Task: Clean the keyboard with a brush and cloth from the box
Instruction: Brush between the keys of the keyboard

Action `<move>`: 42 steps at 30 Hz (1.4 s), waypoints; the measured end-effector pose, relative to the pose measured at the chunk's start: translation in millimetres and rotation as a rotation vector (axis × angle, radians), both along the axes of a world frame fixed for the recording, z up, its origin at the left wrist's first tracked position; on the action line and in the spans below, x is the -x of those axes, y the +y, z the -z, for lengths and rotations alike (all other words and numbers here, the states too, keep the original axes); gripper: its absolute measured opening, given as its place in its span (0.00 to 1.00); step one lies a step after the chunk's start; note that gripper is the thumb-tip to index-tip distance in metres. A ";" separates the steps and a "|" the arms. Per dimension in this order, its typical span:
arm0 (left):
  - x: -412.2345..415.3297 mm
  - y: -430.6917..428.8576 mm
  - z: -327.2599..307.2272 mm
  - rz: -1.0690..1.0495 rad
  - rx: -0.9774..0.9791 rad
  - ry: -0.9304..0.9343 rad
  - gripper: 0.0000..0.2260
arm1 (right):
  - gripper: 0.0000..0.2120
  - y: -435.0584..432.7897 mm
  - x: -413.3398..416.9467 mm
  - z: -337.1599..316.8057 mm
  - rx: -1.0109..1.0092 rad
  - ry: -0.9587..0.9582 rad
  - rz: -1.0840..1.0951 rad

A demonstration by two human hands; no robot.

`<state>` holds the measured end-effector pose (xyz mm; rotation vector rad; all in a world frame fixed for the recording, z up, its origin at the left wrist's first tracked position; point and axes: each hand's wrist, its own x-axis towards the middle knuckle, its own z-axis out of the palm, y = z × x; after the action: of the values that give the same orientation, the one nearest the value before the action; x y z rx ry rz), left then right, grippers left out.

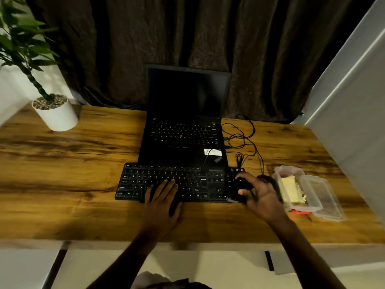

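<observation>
A black keyboard (166, 176) lies on the wooden table (62, 163) in front of an open laptop. My left hand (164, 197) rests flat on the keyboard's lower middle keys, fingers straight. My right hand (260, 197) grips a small black mouse (242, 184) over the keyboard's right end. To the right stands a clear plastic box (280, 172) with a yellow cloth (291, 188) inside. Its clear lid (325, 197) lies beside it. A small orange-red piece (300, 212) shows at the box's near end. I cannot make out a brush.
The black laptop (183, 132) has a dark screen and sits just behind the keyboard. Tangled black cables (243, 138) run along its right side. A white plant pot (56, 115) stands at the far left corner. A dark curtain hangs behind the table.
</observation>
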<state>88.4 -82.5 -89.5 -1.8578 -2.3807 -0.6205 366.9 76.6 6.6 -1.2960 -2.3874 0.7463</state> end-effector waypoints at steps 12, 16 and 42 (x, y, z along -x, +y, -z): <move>-1.2 -0.1 -1.5 -0.003 -0.016 -0.015 0.26 | 0.26 0.1 -3.5 -2.6 -0.046 -0.026 0.099; -0.9 -0.7 -2.0 -0.002 -0.001 -0.003 0.26 | 0.25 -7.8 9.7 -3.8 -0.005 -0.015 0.008; 47.7 -47.4 -13.2 -0.326 -0.112 -0.174 0.25 | 0.27 -1.2 14.7 -30.0 -0.061 -0.199 0.025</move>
<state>40.7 -129.9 -76.3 -1.3794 -2.6132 -0.8873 352.2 75.4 36.6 -1.4322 -2.5202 0.5559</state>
